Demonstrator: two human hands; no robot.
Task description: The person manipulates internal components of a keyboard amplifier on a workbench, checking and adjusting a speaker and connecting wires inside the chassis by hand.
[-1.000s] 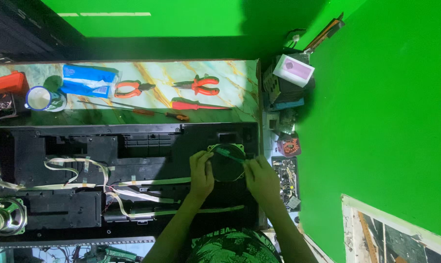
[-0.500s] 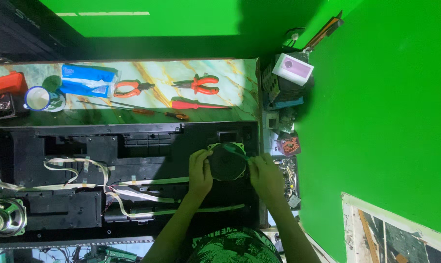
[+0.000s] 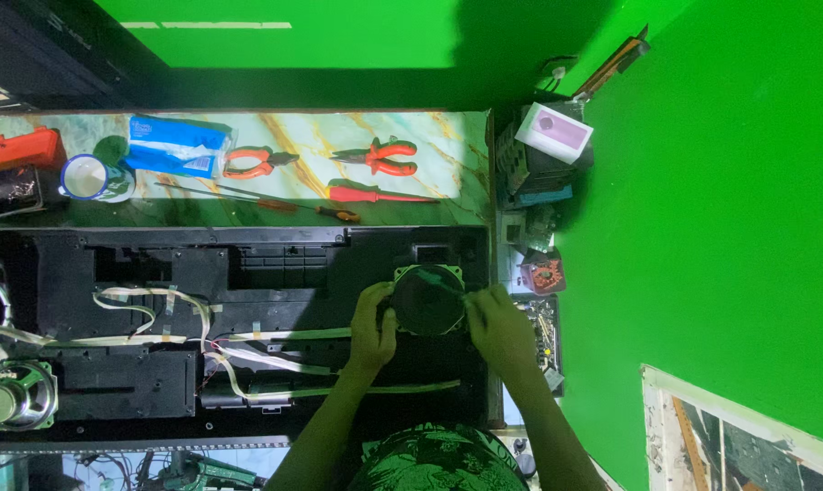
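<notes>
My left hand (image 3: 373, 325) and right hand (image 3: 495, 324) each have a grip on the round dark speaker (image 3: 428, 299), left on its left edge, right on its right edge. It sits between them at the right end of the black casing (image 3: 248, 273), cone up towards me, no long axis.

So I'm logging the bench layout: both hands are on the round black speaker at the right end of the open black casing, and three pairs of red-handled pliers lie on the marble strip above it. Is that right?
Not quite: the head view shows two pairs of red-handled pliers, not three, on the marble strip. The other red-handled tool is a screwdriver. The rest holds: left hand and right hand are on the round black speaker at the right end of the casing.
</notes>
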